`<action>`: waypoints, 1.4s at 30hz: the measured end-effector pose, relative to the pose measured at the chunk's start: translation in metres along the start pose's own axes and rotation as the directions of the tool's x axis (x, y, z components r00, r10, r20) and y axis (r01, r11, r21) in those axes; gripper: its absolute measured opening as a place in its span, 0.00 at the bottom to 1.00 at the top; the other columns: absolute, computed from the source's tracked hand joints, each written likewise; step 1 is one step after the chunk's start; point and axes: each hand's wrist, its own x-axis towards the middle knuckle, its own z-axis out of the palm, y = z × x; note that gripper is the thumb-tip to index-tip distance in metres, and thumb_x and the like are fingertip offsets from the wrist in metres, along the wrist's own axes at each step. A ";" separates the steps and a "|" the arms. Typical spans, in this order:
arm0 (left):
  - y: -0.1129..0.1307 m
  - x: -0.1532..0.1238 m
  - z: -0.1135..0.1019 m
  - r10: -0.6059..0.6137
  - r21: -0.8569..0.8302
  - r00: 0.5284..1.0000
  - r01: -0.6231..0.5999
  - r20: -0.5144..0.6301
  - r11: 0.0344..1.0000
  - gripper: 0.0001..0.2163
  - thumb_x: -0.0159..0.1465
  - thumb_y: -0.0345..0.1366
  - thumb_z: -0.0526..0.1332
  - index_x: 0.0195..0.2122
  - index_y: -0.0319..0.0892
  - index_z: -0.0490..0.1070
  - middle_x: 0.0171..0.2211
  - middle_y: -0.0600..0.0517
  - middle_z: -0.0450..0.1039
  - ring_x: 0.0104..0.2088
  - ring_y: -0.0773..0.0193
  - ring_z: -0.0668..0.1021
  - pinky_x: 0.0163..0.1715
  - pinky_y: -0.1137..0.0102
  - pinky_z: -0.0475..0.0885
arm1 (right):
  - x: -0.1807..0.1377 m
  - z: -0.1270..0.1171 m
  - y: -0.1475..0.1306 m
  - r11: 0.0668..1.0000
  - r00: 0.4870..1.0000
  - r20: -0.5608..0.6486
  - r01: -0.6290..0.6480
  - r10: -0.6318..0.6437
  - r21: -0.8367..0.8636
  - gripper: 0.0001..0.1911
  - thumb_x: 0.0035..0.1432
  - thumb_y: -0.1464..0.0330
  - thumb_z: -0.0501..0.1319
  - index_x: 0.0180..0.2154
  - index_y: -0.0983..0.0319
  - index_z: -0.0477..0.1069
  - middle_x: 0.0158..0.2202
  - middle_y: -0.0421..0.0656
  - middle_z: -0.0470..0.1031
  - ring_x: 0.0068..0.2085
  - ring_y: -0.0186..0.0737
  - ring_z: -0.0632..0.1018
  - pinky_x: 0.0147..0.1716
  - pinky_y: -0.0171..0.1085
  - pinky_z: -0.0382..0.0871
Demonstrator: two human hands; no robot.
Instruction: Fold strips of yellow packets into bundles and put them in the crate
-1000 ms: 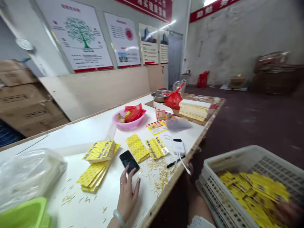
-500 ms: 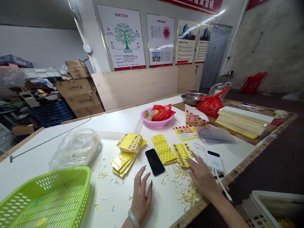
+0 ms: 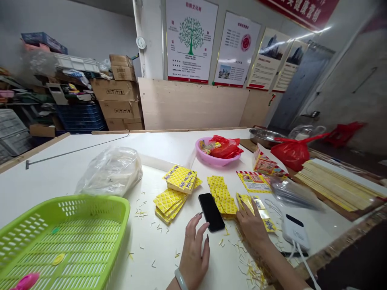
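My left hand [image 3: 195,251] rests flat on the white table [image 3: 75,169] with fingers spread, its fingertips just short of a black phone [image 3: 211,212]. My right hand [image 3: 251,226] lies palm down on a small pile of yellow packets [image 3: 256,206], fingers covering their near edge. More yellow packets lie in a row [image 3: 222,195] beside the phone and in a stack [image 3: 177,187] to its left. Whether the right hand grips a packet is hidden.
A green basket [image 3: 66,237] sits at the near left, a clear plastic bag [image 3: 110,171] behind it. A pink bowl [image 3: 216,157], red bag [image 3: 292,153], metal basin [image 3: 266,136], white power bank [image 3: 294,231] and card stack [image 3: 338,185] stand to the right. Yellow scraps litter the table.
My view has swung left, away from the white crate. My right hand came up from the crate onto the table and now lies on the yellow packets. The left hand stayed by the phone.
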 end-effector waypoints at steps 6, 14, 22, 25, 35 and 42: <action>-0.002 0.001 0.005 -0.177 -0.274 0.984 0.173 0.011 0.946 0.16 0.66 0.33 0.51 0.55 0.46 0.62 0.58 0.42 0.61 0.58 0.54 0.67 0.54 0.54 0.68 | 0.005 -0.019 0.012 0.989 0.992 -0.021 0.126 -0.125 0.073 0.17 0.57 0.81 0.52 0.24 0.61 0.72 0.25 0.43 0.75 0.47 0.47 0.76 0.62 0.55 0.52; 0.004 0.015 0.005 -0.490 -0.764 0.686 0.643 0.538 0.061 0.33 0.55 0.61 0.58 0.50 0.37 0.67 0.41 0.40 0.76 0.38 0.55 0.79 0.38 0.61 0.75 | -0.037 -0.080 -0.034 0.879 0.831 -0.395 0.466 -0.393 0.106 0.16 0.60 0.78 0.50 0.44 0.67 0.73 0.46 0.52 0.77 0.54 0.50 0.72 0.62 0.54 0.52; 0.012 0.010 0.011 -0.459 -0.766 0.845 0.479 0.273 0.427 0.21 0.62 0.54 0.56 0.41 0.39 0.68 0.39 0.47 0.76 0.38 0.59 0.77 0.40 0.66 0.71 | -0.054 -0.082 -0.089 0.494 0.925 -0.001 -0.202 0.381 0.846 0.28 0.58 0.62 0.59 0.58 0.61 0.57 0.47 0.52 0.76 0.45 0.46 0.78 0.40 0.43 0.75; 0.014 0.003 0.015 -0.443 -0.674 0.874 0.451 0.199 0.585 0.18 0.66 0.51 0.50 0.41 0.41 0.66 0.36 0.48 0.74 0.35 0.62 0.75 0.37 0.68 0.69 | -0.037 -0.081 -0.103 0.097 0.832 0.366 -0.441 0.416 0.892 0.29 0.55 0.59 0.60 0.56 0.61 0.58 0.36 0.45 0.79 0.36 0.44 0.80 0.36 0.40 0.75; 0.016 0.009 0.009 -0.505 -0.744 0.826 0.497 0.249 0.446 0.19 0.64 0.53 0.52 0.44 0.43 0.62 0.39 0.48 0.73 0.36 0.60 0.76 0.33 0.68 0.70 | -0.017 -0.095 -0.102 -0.620 0.754 0.640 -0.434 0.148 0.654 0.23 0.52 0.51 0.61 0.44 0.58 0.66 0.42 0.47 0.78 0.42 0.46 0.79 0.38 0.41 0.74; 0.022 0.007 0.009 -0.399 -0.733 0.843 0.520 0.360 0.438 0.19 0.65 0.51 0.53 0.49 0.41 0.64 0.42 0.48 0.74 0.39 0.60 0.77 0.36 0.68 0.71 | -0.019 -0.084 -0.112 -0.697 0.728 0.674 -0.547 -0.122 0.464 0.22 0.54 0.50 0.57 0.36 0.62 0.74 0.34 0.48 0.79 0.40 0.48 0.79 0.41 0.46 0.72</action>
